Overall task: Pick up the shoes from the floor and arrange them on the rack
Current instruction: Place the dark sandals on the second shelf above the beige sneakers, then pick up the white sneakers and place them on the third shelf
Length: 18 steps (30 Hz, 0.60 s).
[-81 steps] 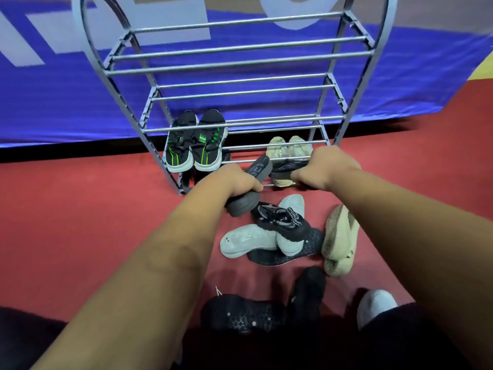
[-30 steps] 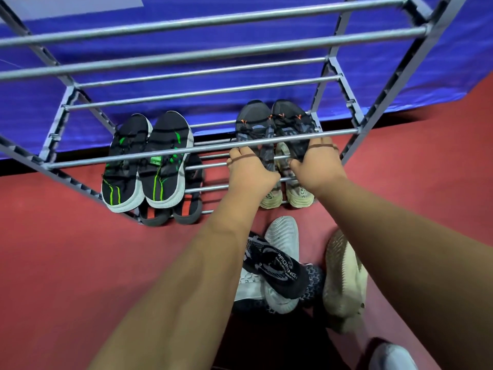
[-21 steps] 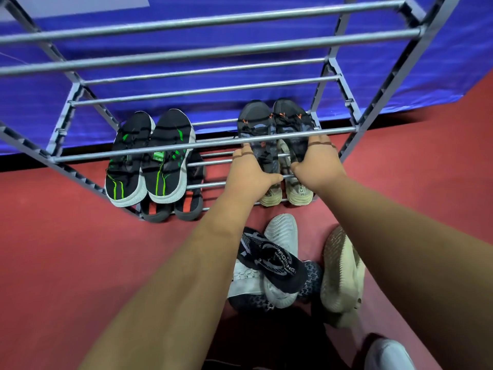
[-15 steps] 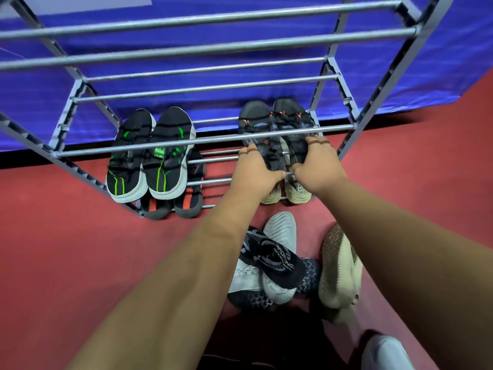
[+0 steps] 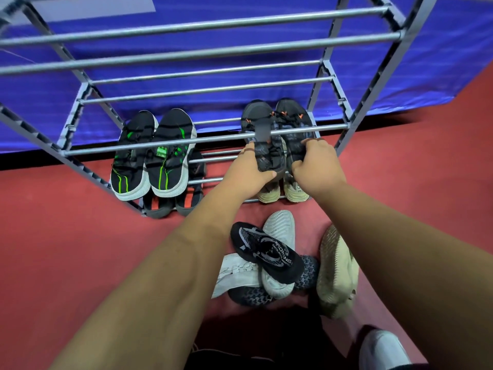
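Item: grey pair (image 5: pixel 290 117), orange-trimmed, sitting on the rack's (image 5: pixel 160 143) lower tier at 1 o'clock. Left hand (image 5: pixel 246 174) and right hand (image 5: pixel 316 162) are each clamping a heel, now drawing back below the front rail. Loose shoes (image 5: pixel 266 253) are lying at 6 o'clock.

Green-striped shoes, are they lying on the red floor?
No, the green-striped shoes sit side by side up on the bars of the rack, off the floor.

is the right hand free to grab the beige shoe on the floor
Probably not yet: the right hand grips a dark shoe on the rack. Once it lets go, nothing covers the beige shoe, which lies right under that arm.
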Each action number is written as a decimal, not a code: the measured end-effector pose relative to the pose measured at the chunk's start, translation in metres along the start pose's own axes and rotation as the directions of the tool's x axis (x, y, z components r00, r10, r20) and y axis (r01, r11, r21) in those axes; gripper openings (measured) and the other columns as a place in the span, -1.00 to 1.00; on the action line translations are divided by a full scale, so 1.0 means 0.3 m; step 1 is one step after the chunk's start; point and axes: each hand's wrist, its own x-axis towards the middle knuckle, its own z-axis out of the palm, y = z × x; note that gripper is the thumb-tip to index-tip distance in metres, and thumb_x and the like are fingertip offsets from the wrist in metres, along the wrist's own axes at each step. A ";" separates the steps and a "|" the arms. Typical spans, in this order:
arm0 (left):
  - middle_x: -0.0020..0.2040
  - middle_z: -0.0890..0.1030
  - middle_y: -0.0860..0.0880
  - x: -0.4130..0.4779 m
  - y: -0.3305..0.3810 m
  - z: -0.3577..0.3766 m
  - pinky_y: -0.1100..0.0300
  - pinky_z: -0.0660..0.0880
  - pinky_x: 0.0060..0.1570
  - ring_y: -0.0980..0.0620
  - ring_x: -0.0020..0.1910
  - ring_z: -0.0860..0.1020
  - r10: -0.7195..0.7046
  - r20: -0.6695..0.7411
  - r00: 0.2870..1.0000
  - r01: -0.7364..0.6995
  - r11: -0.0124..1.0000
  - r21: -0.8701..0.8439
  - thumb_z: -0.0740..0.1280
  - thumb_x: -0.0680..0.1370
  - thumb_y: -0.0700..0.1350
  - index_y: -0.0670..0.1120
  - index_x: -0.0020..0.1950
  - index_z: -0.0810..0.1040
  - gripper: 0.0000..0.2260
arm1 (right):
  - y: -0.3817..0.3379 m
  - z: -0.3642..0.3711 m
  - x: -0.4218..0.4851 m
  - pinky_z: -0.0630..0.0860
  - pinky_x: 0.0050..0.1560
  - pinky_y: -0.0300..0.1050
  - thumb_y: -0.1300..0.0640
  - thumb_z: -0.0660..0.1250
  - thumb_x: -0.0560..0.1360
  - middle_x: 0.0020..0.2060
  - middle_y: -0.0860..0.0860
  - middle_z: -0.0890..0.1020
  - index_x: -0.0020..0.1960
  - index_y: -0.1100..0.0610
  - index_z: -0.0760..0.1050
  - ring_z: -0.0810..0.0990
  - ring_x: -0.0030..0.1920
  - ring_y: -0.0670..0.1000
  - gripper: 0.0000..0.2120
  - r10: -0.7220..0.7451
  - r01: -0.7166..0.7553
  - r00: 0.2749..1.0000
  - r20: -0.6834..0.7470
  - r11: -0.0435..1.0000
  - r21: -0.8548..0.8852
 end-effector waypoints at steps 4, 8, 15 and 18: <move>0.26 0.65 -0.03 -0.039 -0.028 -0.059 0.10 0.53 0.19 -0.07 0.22 0.62 -0.009 -0.061 0.998 0.012 0.999 0.050 0.46 0.55 -0.08 -0.09 0.47 0.44 -0.50 | -0.046 0.020 -0.023 0.50 0.25 0.14 0.17 0.26 0.52 0.13 0.20 0.57 0.20 0.22 0.58 0.48 0.23 0.26 -0.71 -0.088 0.085 0.995 -0.037 0.993 -0.084; 0.31 0.65 -0.03 -0.087 -0.106 -0.135 0.10 0.49 0.30 -0.06 0.29 0.61 -0.029 -0.156 0.987 0.044 0.994 0.095 0.41 0.59 -0.12 -0.11 0.47 0.50 -0.56 | -0.110 0.065 -0.056 0.44 0.23 0.14 0.14 0.30 0.50 0.08 0.19 0.59 0.14 0.23 0.56 0.50 0.16 0.26 -0.75 -0.200 0.189 0.978 -0.051 0.968 -0.168; 0.06 0.66 0.05 -0.202 -0.227 -0.220 0.23 0.51 0.08 -0.02 0.04 0.64 -0.098 -0.183 0.978 0.110 0.992 0.055 0.32 0.61 -0.16 -0.07 0.31 0.61 -0.72 | -0.211 0.151 -0.120 0.44 0.23 0.13 0.14 0.32 0.50 0.13 0.18 0.57 0.17 0.22 0.55 0.51 0.17 0.27 -0.72 -0.292 0.281 0.956 -0.041 0.944 -0.170; 0.05 0.70 -0.01 -0.259 -0.279 -0.212 0.22 0.52 -0.04 -0.06 -0.06 0.64 -0.095 -0.135 0.986 0.111 0.988 0.109 0.24 0.61 -0.15 -0.04 0.23 0.64 -0.74 | -0.222 0.174 -0.150 0.46 0.36 0.14 0.17 0.33 0.49 0.24 0.16 0.58 0.20 0.24 0.59 0.51 0.30 0.25 -0.69 -0.353 0.344 0.934 -0.053 0.930 -0.132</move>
